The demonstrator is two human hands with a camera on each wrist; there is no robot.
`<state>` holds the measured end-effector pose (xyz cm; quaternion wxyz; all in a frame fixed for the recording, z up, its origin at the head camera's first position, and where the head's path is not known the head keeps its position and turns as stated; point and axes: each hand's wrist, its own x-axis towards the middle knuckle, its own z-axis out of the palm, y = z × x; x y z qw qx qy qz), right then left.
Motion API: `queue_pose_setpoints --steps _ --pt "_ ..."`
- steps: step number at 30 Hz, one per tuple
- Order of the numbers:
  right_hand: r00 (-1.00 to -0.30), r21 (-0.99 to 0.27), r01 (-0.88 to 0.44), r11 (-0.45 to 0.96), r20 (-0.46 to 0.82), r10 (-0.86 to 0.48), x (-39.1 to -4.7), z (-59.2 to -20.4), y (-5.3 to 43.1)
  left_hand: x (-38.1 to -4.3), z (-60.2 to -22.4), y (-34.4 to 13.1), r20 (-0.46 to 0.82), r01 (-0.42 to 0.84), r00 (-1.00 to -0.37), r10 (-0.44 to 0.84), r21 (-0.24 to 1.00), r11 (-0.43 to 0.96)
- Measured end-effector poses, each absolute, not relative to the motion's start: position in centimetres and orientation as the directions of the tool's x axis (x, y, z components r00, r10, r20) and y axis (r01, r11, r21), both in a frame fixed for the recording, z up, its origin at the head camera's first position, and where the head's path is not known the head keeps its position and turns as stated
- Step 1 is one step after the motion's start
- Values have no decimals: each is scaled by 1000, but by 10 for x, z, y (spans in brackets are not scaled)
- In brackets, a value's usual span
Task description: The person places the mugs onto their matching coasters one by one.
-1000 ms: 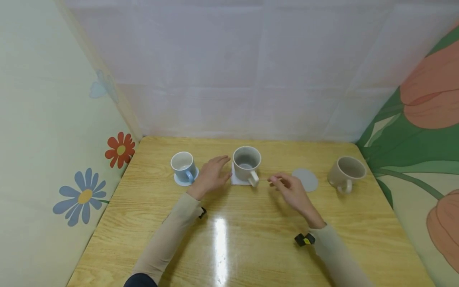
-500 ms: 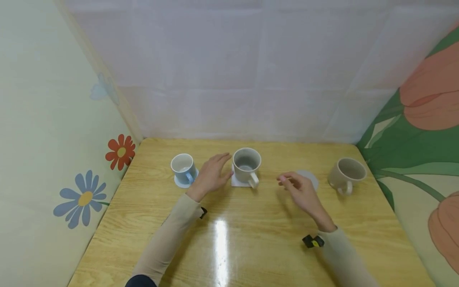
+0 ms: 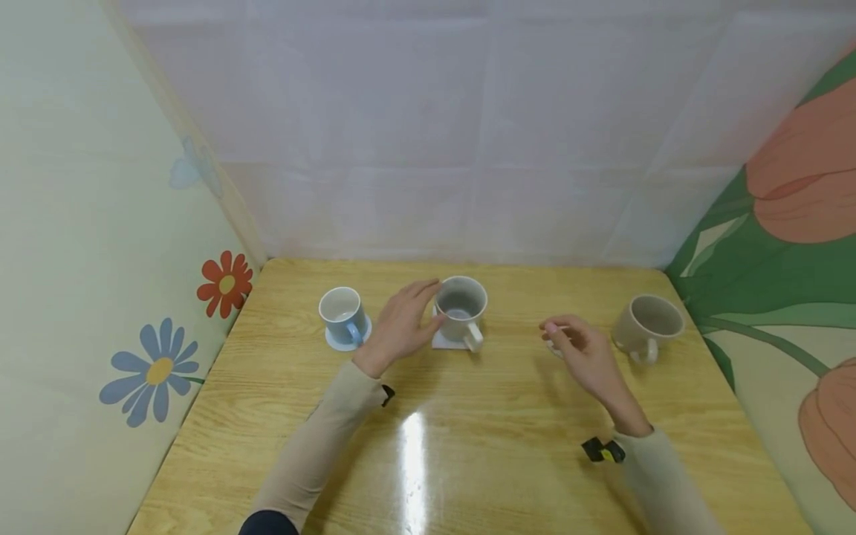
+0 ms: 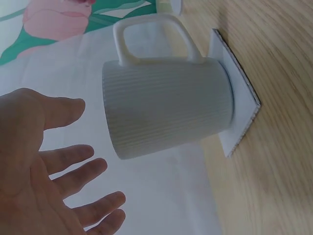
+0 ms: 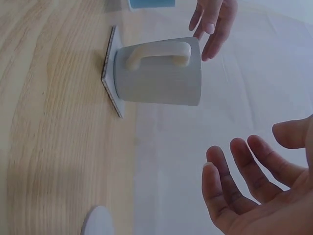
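A white ribbed mug (image 3: 461, 306) stands upright on a square white coaster (image 3: 449, 342) near the middle of the table, its handle facing the person. Just left of it is my left hand (image 3: 403, 325), fingers spread and holding nothing; the left wrist view shows a gap between the fingertips (image 4: 78, 108) and the mug. My right hand (image 3: 590, 358) hovers over a round coaster, fingers loosely bent around nothing. From the head camera that hand covers most of the coaster, while the right wrist view catches part of the round coaster (image 5: 99, 221).
On the left, a light blue mug (image 3: 342, 313) sits on a round pale blue coaster (image 3: 339, 343). A beige mug (image 3: 645, 327) stands directly on the wooden table (image 3: 508, 461) at the right. A white cloth (image 3: 428, 148) hangs along the back edge.
My right hand has moved right, away from the white mug and over the round coaster. The left hand has shifted slightly right, towards the white mug. All the mugs stay where they were.
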<state>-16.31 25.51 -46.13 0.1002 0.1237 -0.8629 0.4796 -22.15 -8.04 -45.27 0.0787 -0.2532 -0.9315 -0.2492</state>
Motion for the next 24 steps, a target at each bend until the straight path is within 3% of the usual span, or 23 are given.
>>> queue_pose_setpoints --steps 9,24 --pt "-938 -772 -328 545 336 -88 -162 -457 261 -220 -449 -64 376 583 -809 451 416 698" --pt "-917 -763 -327 558 398 7 -159 -459 280 -220 -442 -32 386 621 -781 490 404 672"
